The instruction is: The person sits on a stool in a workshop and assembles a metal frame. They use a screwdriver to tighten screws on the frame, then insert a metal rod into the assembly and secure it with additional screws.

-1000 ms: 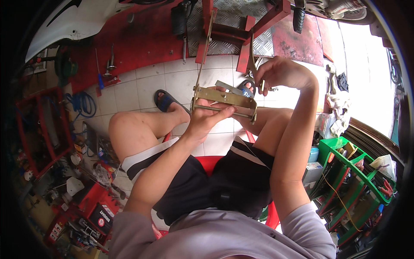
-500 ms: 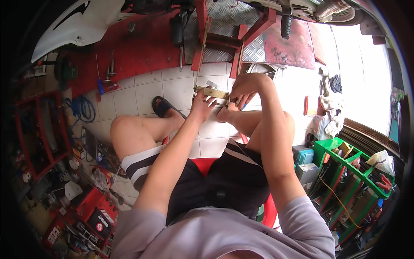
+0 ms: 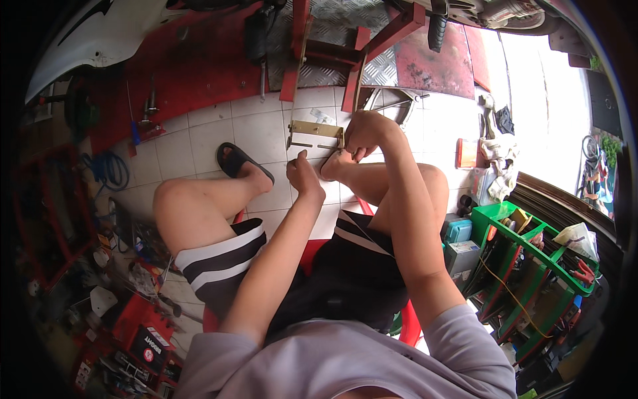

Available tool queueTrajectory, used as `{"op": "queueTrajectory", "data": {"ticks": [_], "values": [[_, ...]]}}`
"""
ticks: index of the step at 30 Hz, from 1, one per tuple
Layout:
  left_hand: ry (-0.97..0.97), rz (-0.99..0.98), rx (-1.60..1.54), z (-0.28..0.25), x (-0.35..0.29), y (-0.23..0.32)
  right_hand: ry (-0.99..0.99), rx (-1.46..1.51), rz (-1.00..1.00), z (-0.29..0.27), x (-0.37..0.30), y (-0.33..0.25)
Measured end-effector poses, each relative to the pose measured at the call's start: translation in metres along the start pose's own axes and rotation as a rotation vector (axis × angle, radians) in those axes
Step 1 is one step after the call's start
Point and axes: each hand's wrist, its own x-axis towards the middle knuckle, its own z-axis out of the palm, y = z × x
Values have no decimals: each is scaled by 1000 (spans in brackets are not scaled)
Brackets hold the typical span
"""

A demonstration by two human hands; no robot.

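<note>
In front of my knees hangs a brass-coloured metal bracket (image 3: 318, 128) with thin rods along its lower side. My right hand (image 3: 367, 135) is closed at its right end, fingers bent down around that edge. Just below the bracket, apart from its plate, my left hand (image 3: 306, 177) is closed with the fingers curled in. Whatever it may hold is hidden. A small clear packet (image 3: 323, 116) lies on the tiles beyond the bracket.
A red metal stand (image 3: 332, 53) rises from a red and chequered-steel platform ahead. A wheel-like metal part (image 3: 399, 106) lies on the tiles. The green tool rack (image 3: 531, 239) stands at right; a blue hose (image 3: 109, 171) and a red toolbox (image 3: 136, 332) are at left.
My left hand has let go of the bracket and drawn back toward me, its fingers curling closed. My right hand stays at the bracket's right end. The whole view has shifted slightly.
</note>
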Motion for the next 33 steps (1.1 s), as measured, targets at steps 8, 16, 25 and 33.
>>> {"op": "queueTrajectory", "data": {"ticks": [8, 16, 25, 33], "values": [[-485, 803, 671, 120, 37, 62, 13, -76, -138, -9, -23, -14], [-862, 373, 942, 163, 35, 97, 493, 310, -347, -98, -44, 42], [-863, 386, 1002, 176, 24, 107, 699, 831, -513, -121, 68, 68], [-748, 739, 1222, 178, 54, 93, 769, 676, -581, -116, 92, 54]]}}
